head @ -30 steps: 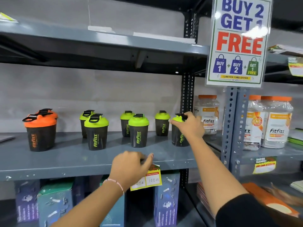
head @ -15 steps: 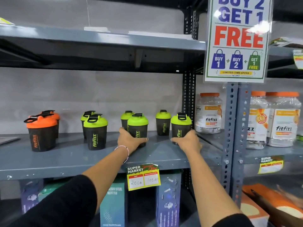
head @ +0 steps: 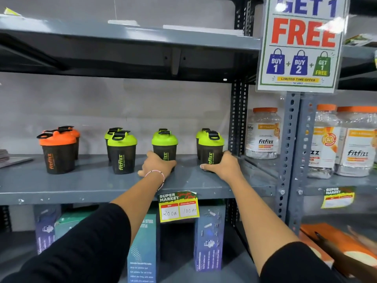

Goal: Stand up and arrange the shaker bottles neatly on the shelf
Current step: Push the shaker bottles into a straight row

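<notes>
**Both hands on green-lidded shakers at the shelf's right end**

The left hand (head: 158, 165) has its grip wrapped around the base of a green-lidded shaker bottle (head: 164, 147), fingers curled behind the dark body and the wrist resting on the grey shelf (head: 81, 184). A thin bracelet (head: 157, 174) circles that wrist. The right hand (head: 223, 165) has its grip clenched on the lower body of another green-lidded bottle (head: 210, 149), thumb across the front and fingers round the far side. Both held bottles stand upright on the shelf.

Directly behind each grip stands a second green-lidded bottle, mostly hidden, with only its lid showing. To the left of the left grip stands a pair of green-lidded shakers (head: 122, 152), one in front of the other, well apart from the hand. Further left of that is a pair of orange-lidded shakers (head: 58, 152), also upright, front and back.

Just right of the right grip rises the perforated shelf upright (head: 236, 119), and beyond it sit clear jars with orange lids (head: 263, 133). Below the grips, a yellow price tag (head: 179, 207) hangs from the shelf edge. Above the right grip, a promotional sign (head: 302, 43) reads "FREE".
</notes>
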A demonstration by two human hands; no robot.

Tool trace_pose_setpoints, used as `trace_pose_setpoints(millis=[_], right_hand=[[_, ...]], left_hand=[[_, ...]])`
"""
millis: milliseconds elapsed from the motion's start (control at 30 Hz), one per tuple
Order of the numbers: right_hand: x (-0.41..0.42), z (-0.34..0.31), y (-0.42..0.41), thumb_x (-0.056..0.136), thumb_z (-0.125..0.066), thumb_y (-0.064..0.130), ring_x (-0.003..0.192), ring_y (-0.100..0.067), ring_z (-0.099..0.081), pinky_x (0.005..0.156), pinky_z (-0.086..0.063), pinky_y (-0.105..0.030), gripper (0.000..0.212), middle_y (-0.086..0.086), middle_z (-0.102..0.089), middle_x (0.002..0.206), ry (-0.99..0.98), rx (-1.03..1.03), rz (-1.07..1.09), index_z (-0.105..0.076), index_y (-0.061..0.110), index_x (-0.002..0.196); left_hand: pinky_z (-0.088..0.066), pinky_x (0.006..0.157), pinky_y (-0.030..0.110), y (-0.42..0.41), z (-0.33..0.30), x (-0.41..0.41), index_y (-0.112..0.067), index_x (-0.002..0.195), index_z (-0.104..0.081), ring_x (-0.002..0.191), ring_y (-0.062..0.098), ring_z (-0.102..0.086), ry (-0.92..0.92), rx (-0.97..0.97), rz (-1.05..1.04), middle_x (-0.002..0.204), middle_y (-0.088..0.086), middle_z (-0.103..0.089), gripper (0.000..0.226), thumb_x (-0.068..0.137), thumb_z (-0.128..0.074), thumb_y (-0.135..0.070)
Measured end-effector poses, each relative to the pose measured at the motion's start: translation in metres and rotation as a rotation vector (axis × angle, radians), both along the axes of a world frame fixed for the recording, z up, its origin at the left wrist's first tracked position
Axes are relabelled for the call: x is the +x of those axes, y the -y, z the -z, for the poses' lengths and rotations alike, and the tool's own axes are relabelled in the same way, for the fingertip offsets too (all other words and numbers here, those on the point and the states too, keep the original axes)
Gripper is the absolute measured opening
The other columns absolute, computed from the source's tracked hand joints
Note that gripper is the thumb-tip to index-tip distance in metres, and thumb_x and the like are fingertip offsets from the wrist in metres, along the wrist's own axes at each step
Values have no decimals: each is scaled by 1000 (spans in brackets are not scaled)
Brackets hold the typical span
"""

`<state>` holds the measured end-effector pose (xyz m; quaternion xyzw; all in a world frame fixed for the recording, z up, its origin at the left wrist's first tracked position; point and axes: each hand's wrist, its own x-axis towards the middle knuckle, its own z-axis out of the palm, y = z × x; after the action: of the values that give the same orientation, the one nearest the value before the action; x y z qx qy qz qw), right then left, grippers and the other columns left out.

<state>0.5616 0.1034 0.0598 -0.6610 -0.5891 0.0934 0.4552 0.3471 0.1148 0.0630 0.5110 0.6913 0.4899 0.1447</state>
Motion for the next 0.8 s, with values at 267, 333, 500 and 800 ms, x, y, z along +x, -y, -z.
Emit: trace_pose_setpoints(millis=[267,333,500,800], right_hand=[[3,3,-6,47,-88,60,101,-25,-63,90,-53,-48,83,0,-64,103,-37,-9,-28,-50,16,106],[3,3,-6,45,-86,62,100,-24,-63,91,-52,-48,85,1,-64,102,-41,-17,-35,-49,17,106],[4,2,-5,40,-84,67,100,-23,-63,92,-52,-49,90,3,-64,102,-45,-26,-60,-48,18,106],[2,2,13,46,-67,90,139,-30,-38,110,-36,-57,126,-7,-44,148,-154,165,81,-35,21,146]], left_hand=[[-35,94,45,-4,1,-1,-11,107,-44,101,37,-56,-21,-13,-6,107,14,-63,64,63,-76,-43],[-35,94,45,-5,1,-1,-11,108,-44,101,37,-56,-35,-18,-11,107,14,-63,64,64,-75,-45],[-34,94,46,-2,0,1,-9,110,-43,105,39,-54,-58,-30,-27,109,16,-62,65,66,-75,-45],[-43,95,49,24,2,-7,-8,123,-33,116,39,-47,-72,-18,113,120,16,-56,105,49,-84,-60]])
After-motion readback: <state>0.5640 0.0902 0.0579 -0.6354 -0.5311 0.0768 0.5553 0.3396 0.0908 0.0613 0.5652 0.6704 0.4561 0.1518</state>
